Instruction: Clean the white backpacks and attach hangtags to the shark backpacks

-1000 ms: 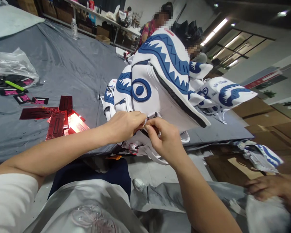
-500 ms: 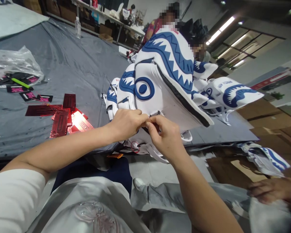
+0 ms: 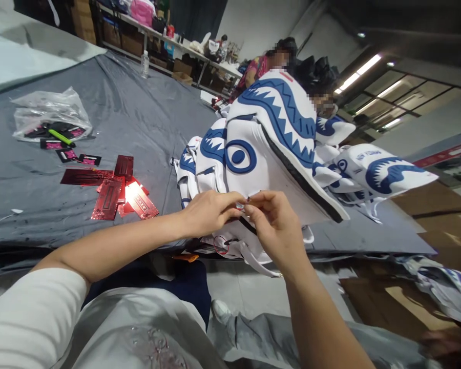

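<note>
A white backpack (image 3: pixel 249 177) with a blue shark mouth and round eye stands tilted at the table's front edge. Against its near side, my left hand (image 3: pixel 209 211) and my right hand (image 3: pixel 272 218) meet fingertip to fingertip. Both are closed in a pinch around something small; a speck of red and a dark bit show between them, too small to name. Below the hands, a thin red string loop (image 3: pixel 221 245) hangs by the bag's white strap (image 3: pixel 259 264).
Shiny red tags (image 3: pixel 105 199) lie left of the bag. Behind them are a clear plastic bag (image 3: pixel 54 115), black-and-pink cards (image 3: pixel 67 155) and a green cutter (image 3: pixel 61 137). More shark backpacks (image 3: pixel 392 166) stand right. A person (image 3: pixel 259 69) is behind; cardboard boxes (image 3: pixel 392 302) lie lower right.
The view has shifted, so the scene sits lower and further right. My fingertips have drawn slightly apart, showing a bit of red between them. Another person's hand at lower right has moved mostly into shadow.
</note>
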{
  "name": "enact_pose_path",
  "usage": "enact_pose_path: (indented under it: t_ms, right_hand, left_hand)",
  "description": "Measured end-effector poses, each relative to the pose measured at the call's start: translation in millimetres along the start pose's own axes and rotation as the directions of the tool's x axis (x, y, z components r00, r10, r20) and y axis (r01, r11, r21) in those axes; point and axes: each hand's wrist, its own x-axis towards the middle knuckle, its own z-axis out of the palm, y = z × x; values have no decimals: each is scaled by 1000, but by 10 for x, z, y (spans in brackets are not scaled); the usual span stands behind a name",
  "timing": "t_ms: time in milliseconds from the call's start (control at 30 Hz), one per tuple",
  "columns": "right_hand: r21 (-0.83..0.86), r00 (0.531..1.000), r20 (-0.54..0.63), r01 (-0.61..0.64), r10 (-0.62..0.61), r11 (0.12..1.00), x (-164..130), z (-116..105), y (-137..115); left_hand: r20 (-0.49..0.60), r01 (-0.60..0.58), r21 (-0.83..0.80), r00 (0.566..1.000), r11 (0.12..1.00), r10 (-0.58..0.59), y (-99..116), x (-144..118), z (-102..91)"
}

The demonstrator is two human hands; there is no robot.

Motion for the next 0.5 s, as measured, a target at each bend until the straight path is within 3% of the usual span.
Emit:
enact_pose_path:
  t_ms: [133,233,400,500]
  right_hand:
    - [25,1000,-4,-26,26,999,-14,3,43]
    - [22,999,-17,-42,42,999,-22,-6,75]
    - [-19,997,-36,-64,63,998,-26,-22,134]
    - [-25,995,-70,-74,72,997,-9,-20,158]
  left_hand:
    - [-53,44,77,998,996,-40,21,5,-2]
    - [13,24,12,1000,1000,-25,36,11,-13]
    - [14,-5,151,1000,988,2,44,38,-18]
    - [106,-1,118,994,993,-11,46,58,-23]
